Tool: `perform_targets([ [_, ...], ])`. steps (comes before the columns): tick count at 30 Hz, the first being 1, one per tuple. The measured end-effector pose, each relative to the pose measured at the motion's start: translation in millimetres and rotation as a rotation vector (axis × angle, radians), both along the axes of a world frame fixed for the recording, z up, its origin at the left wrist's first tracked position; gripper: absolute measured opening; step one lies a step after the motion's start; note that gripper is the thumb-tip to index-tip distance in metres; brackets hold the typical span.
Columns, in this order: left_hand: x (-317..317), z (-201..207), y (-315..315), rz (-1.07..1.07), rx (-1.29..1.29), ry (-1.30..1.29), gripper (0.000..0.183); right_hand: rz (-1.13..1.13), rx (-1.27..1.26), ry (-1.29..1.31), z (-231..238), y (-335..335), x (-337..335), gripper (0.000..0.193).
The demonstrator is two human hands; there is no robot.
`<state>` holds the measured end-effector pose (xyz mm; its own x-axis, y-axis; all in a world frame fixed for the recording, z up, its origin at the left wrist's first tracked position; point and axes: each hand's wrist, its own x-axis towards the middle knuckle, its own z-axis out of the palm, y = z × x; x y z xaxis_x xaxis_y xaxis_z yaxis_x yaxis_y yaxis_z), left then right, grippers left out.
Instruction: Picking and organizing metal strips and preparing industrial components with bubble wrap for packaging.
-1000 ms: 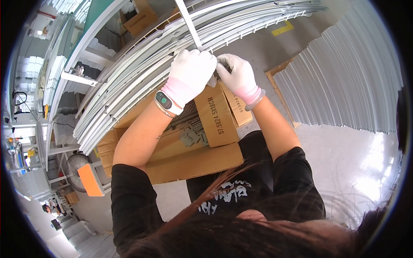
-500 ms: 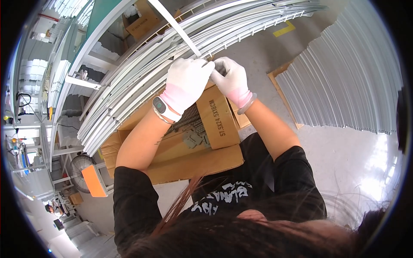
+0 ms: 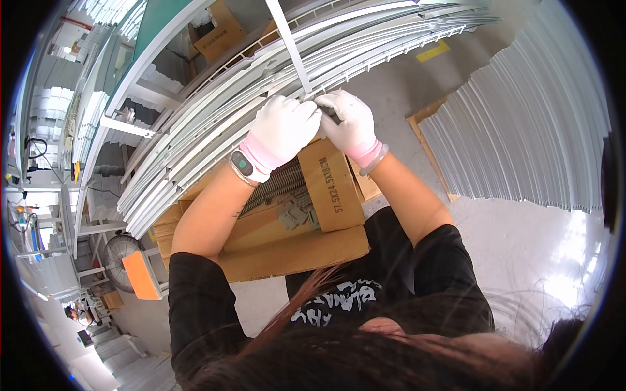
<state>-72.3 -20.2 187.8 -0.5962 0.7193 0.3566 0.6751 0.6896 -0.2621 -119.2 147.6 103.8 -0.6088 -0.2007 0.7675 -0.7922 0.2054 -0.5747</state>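
Note:
A long, narrow white bar (image 3: 291, 49) slants down from the top edge to between my hands. My left hand (image 3: 287, 127), in a white glove with a pink cuff, is closed around its near end. My right hand (image 3: 347, 124), gloved alike, has its fingers curled inward right beside the left fingertips. Whatever it pinches is hidden by the gloves. Below my hands stands an open cardboard box (image 3: 293, 257). Inside lie rows of dark ridged pieces (image 3: 277, 179) and a few small grey parts (image 3: 297, 215).
Long white and grey profiles (image 3: 195, 156) lie stacked on a rack past the box. To the right stands a large stack of grey panels (image 3: 515, 124). At the left are a round fan (image 3: 120, 260) and an orange panel (image 3: 141, 275). Another cardboard box (image 3: 218, 32) sits at the back.
The white bar has swung to the right at its far end and stands steeper. My hands have shifted slightly down and stay close together.

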Motion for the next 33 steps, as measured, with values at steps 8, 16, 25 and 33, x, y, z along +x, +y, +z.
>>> perform_targets([
  [8,-1,-5,13,0.080,0.069,0.200,0.017,0.336,-0.273,-0.544,-2,5,1,0.016],
  [16,1,-15,10,0.088,0.055,0.299,0.007,0.582,-0.416,-1.265,24,20,-4,0.022],
  [25,6,-21,5,0.084,0.040,0.336,0.022,0.772,-0.650,-1.393,10,5,4,0.026],
  [33,15,-24,-2,0.123,0.022,0.323,0.014,0.428,-0.477,-1.076,4,7,2,0.017],
])
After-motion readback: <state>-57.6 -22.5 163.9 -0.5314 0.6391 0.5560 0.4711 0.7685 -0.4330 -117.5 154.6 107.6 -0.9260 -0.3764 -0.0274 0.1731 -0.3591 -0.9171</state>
